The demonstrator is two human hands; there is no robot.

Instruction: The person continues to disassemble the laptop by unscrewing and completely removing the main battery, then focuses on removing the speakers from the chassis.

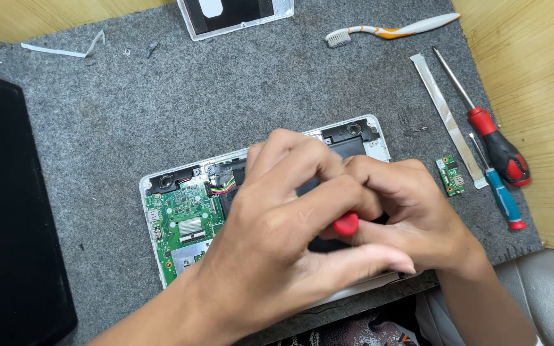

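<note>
Both hands meet over the opened device [181, 224] on the grey mat [161, 109]. The left hand [277, 224] and right hand [405, 218] are clenched together around a tool with a red cap [346, 223]; its tip is hidden beneath them. Left of the hands sits the green board [184, 221]. Right of them lie 2 screwdrivers [498, 150] and a small board [450, 175]; beyond, a toothbrush [392, 29].

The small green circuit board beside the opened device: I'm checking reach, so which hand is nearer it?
Right. The right hand sits just left of the small green circuit board; the left hand lies farther left, over the opened device.
</note>
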